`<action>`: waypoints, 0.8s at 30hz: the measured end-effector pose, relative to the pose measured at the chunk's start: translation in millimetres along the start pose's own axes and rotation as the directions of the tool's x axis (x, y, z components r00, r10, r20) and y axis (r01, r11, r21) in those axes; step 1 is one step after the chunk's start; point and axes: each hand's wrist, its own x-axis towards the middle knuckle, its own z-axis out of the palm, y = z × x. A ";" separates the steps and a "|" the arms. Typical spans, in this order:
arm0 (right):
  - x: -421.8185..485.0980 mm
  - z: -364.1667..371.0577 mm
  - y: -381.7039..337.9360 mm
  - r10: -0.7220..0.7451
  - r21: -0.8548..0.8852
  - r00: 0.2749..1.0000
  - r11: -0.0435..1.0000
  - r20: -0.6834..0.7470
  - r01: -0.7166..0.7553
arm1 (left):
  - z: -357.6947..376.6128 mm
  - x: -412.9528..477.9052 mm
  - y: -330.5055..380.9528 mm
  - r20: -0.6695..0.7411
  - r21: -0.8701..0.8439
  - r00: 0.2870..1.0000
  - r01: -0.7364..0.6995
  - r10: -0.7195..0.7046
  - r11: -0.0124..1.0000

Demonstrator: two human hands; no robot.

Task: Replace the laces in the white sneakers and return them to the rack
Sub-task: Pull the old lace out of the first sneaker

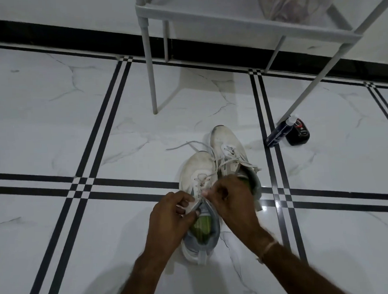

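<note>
Two white sneakers stand side by side on the tiled floor, toes pointing away from me. The near sneaker [197, 169] has a green insole and grey lining. My left hand [169, 213] grips its tongue and collar on the left side. My right hand [228, 198] pinches its white lace [202, 180] near the top eyelets. The far sneaker [228, 144] lies just right of it, with loose white laces trailing left across the floor. The grey rack [237, 21] stands behind the shoes.
A dark bottle [278, 132] and a small black container [300, 132] lie on the floor by the rack's right front leg. A clear plastic bag [293, 4] rests on the rack's lowest shelf. A black skirting runs along the white wall.
</note>
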 end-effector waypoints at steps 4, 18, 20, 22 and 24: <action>-4.4 -0.7 -0.3 0.116 0.184 0.972 0.971 0.205 -0.155 | -1.5 -1.7 0.9 0.024 -0.121 0.997 0.078 -0.075 0.990; 18.8 -21.7 -31.8 0.362 0.719 0.740 0.221 0.566 -0.659 | -31.6 5.7 20.5 0.315 -0.576 0.897 0.439 -0.309 0.689; 29.5 -31.4 -28.8 0.366 0.783 0.767 0.143 0.527 -0.606 | -46.3 9.8 18.7 0.346 -0.778 0.872 0.473 -0.345 0.414; 41.5 -43.4 -24.0 0.372 0.845 0.799 0.065 0.473 -0.531 | -63.3 17.3 1.4 0.291 -0.934 0.853 0.351 -0.433 0.063; 52.7 -56.1 -17.9 0.427 0.883 0.816 0.080 0.389 -0.463 | -79.6 25.4 -21.4 0.245 -0.969 0.770 0.204 -0.589 -0.137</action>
